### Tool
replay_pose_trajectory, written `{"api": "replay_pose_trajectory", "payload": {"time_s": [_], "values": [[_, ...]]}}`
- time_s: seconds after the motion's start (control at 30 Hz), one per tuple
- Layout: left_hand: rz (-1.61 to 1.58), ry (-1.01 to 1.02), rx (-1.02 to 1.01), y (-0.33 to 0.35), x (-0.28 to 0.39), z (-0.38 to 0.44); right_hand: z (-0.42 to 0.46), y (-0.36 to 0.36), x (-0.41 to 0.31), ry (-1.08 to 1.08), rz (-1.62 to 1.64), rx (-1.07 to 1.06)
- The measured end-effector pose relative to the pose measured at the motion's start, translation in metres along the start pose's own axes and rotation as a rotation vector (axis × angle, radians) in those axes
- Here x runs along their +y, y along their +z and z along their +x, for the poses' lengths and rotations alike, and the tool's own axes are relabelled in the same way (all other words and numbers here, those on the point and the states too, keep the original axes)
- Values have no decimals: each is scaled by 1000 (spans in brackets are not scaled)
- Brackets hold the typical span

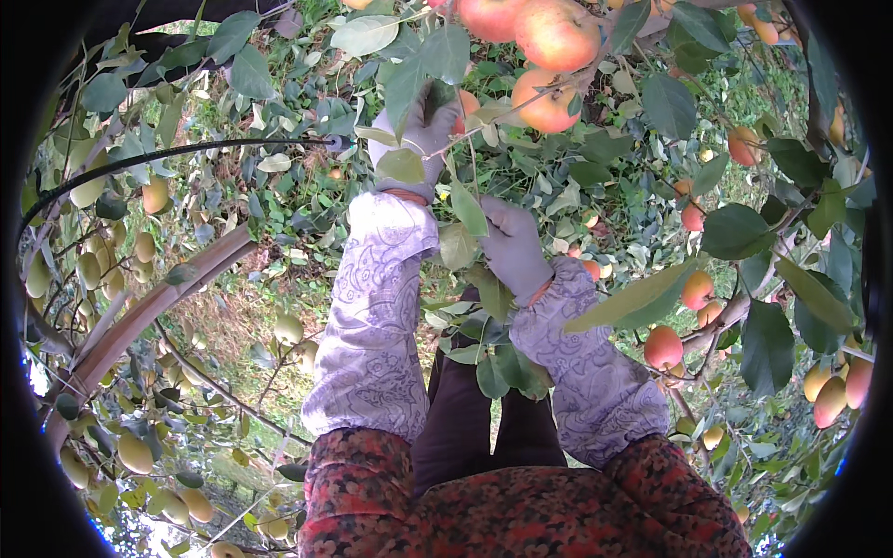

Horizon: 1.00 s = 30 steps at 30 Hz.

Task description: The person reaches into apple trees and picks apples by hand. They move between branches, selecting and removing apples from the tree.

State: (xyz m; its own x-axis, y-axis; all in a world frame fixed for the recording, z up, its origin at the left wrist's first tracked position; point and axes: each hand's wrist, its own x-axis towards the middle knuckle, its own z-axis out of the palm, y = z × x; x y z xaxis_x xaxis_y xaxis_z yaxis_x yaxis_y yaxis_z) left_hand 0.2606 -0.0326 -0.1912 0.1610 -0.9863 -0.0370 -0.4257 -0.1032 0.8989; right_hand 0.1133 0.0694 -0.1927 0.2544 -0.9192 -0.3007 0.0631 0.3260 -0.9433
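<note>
My left hand [408, 146], in a grey knit glove, reaches up behind several leaves. Its fingers are at the left side of a red-orange apple [469, 110], touching or very close; leaves hide part of the grip. Below and to the right, my right hand [518, 250], also gloved, has its fingers curled beside a hanging leafy twig [469, 209]. Leaves cover the fingertips, so whether it pinches the twig is unclear. Just above the hands hangs a cluster of large red-yellow apples [558, 35], with another apple [545, 101] under it.
A thin black hose [181, 152] with a grey tip arches in from the left towards my left hand. A wooden post [150, 307] slants at the left among paler apples [104, 254]. At the right, a branch [732, 314] bears red apples [663, 347]. Leafy grass [279, 223] lies below.
</note>
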Motion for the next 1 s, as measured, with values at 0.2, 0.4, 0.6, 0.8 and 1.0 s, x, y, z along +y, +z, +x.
{"api": "replay_pose_trajectory", "payload": {"time_s": [0.2,0.4,0.6,0.8,1.0], "values": [[-72,-381,177,3,-34,-13,2,-6,11,42,2,22],[-426,-248,100,-2,-74,-7,5,-5,13,-54,-65,76],[-631,53,11,3,34,35,5,1,1,6,-120,75],[-638,-142,240,10,10,30,8,-4,16,59,-60,41],[406,-102,160,-19,-14,11,9,-9,17,75,-71,38]]}}
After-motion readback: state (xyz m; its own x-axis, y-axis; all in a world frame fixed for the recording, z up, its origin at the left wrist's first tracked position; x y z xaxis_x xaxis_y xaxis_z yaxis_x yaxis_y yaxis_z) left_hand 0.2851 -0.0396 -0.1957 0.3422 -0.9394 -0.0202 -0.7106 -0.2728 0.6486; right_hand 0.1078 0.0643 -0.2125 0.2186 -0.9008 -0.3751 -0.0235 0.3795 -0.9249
